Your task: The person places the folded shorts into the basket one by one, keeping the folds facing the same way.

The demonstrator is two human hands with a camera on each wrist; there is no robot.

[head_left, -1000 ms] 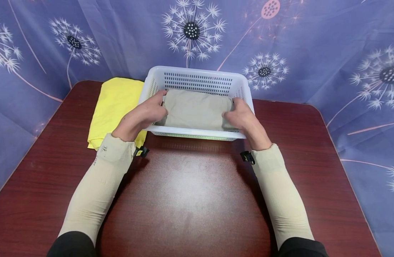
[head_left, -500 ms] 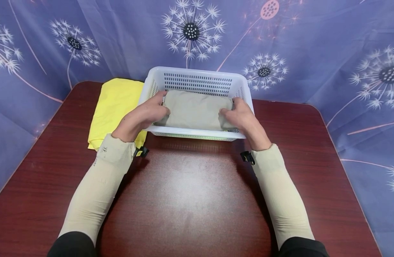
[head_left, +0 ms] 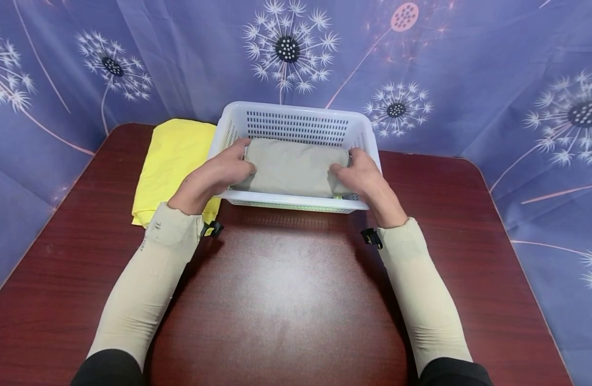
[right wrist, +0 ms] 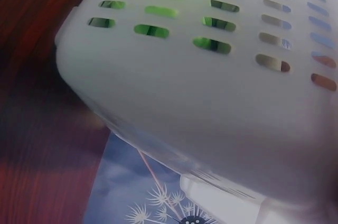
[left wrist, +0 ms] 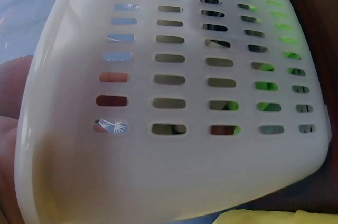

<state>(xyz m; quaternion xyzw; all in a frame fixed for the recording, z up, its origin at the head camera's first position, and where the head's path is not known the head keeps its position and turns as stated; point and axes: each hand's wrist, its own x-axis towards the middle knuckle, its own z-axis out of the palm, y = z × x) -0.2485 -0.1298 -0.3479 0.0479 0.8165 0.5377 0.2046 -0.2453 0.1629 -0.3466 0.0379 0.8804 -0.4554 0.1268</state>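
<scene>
At the far edge of the worktop (head_left: 286,300), left hand (head_left: 227,166) and right hand (head_left: 361,170) pinch grey cloth (head_left: 296,167) between their fingers inside the basket (head_left: 291,199) (yellow cloth (head_left: 175,161) alongside).

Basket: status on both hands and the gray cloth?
Left hand and right hand grip opposite ends of gray cloth. Cloth inside basket. Green item underneath, mostly hidden; yellow cloth outside.
</scene>
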